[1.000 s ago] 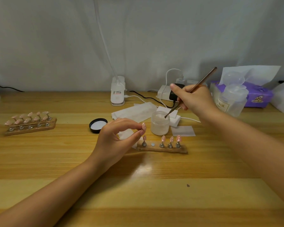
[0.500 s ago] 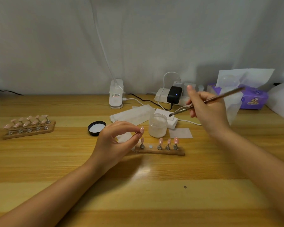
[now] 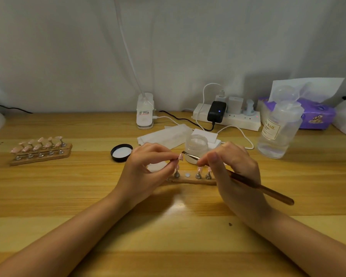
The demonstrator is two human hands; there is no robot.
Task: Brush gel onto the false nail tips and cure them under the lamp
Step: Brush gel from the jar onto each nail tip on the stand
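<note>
Hands (image 3: 146, 172) two, brush (image 3: 248, 181) one, jar (image 3: 196, 144) one

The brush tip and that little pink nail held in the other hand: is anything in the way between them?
Nothing visible is. The left hand pinches the nail tip up above the wooden holder, and the brush, held in the right hand, has its bristles right at the nail. The open gel jar stands behind them, not between.
</note>
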